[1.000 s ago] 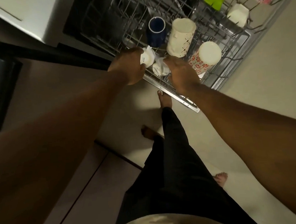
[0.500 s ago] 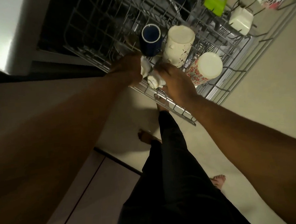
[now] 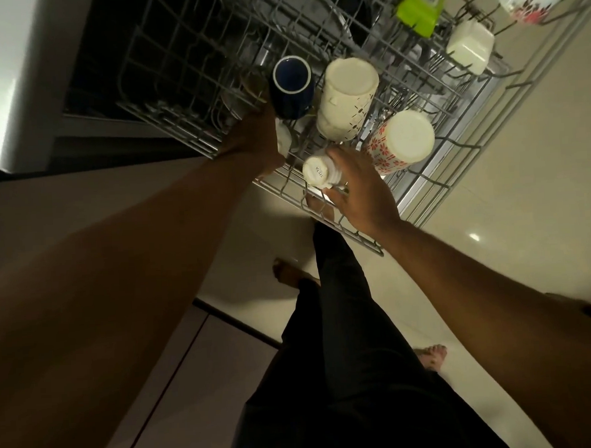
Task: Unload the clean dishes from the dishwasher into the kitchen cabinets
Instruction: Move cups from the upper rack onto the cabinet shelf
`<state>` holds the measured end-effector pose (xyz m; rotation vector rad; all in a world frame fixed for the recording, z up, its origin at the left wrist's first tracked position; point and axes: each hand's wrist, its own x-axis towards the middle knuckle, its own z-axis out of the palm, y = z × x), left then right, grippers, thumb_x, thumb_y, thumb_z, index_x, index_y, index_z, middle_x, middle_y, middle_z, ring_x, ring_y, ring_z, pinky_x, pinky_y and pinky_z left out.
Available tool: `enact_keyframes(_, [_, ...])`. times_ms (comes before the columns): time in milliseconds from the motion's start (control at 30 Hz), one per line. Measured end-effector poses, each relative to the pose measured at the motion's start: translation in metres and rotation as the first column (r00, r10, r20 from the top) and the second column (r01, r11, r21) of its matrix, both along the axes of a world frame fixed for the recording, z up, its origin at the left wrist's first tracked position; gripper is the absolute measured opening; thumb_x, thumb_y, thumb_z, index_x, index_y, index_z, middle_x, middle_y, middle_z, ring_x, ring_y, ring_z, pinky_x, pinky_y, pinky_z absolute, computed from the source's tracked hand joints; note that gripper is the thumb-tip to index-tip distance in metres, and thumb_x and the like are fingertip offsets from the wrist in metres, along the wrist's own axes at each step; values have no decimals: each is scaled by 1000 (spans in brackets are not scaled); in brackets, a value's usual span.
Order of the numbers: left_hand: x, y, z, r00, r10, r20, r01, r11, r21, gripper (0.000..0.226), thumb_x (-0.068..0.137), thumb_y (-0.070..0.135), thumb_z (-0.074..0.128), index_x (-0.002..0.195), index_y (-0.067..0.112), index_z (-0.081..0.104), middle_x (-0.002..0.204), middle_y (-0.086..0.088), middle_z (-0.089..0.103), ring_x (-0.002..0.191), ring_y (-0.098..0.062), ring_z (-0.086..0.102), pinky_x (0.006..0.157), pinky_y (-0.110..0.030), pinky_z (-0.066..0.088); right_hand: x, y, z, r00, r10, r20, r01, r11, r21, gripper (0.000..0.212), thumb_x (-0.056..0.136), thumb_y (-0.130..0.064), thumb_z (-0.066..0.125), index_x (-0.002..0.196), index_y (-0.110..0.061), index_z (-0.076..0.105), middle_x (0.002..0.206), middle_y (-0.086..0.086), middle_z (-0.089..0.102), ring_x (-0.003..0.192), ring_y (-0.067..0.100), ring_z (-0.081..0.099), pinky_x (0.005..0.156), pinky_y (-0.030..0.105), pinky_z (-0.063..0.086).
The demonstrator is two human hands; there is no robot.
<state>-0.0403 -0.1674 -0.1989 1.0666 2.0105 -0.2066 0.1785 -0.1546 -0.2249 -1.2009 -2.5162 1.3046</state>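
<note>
Here the right hand [image 3: 360, 189] grips a small white cup [image 3: 319, 174] over the dishwasher rack [image 3: 193, 133]. The left hand [image 3: 255, 143] holds another white piece [image 3: 284, 140]. Upturned mugs [image 3: 345, 98] fill the rack.

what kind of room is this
Most likely a home kitchen: a pulled-out dishwasher rack loaded with upside-down mugs such as the cream mug, cabinet fronts beside a tiled floor, and the right hand gripping a small white cup.

Six cups [image 3: 345, 98] in one rack [image 3: 190, 68]; two hands [image 3: 360, 189].
</note>
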Motion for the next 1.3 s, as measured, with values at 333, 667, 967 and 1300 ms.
enact_keyframes(333, [8,-14,44,998,50,25,-54,980,189,67,67,28,83,126,21,53,123,-8,59,109,-27,59,85,-31,50,-7,9,39,899,-435,-58,411,881,-235,60,78,-19,80,132,-13,54,124,2,60,111,12,57,88,18,51])
enact_keyframes(667, [31,-64,109,945,255,202,-323,818,476,72,52,49,74,113,17,50,108,-4,59,99,-26,57,82,-40,52,5,0,105,669,-743,-10,582,532,-615,55,75,-26,80,125,-15,59,109,-3,67,93,5,67,79,25,55])
enact_keyframes(967, [40,-108,163,705,466,534,-692,617,375,35,80,33,70,113,25,62,110,6,66,100,-9,62,77,-18,50,5,-27,168,662,-749,-22,406,383,-830,33,92,-19,63,121,-6,53,105,9,68,90,17,69,81,42,58])
enact_keyframes(1300, [52,-170,214,297,543,786,-945,286,159,36,72,37,56,95,13,69,100,-23,66,96,-42,64,85,-58,51,-3,-67,230,680,-728,-88,219,316,-923,39,78,-28,57,113,-10,61,93,10,67,85,24,65,62,38,59])
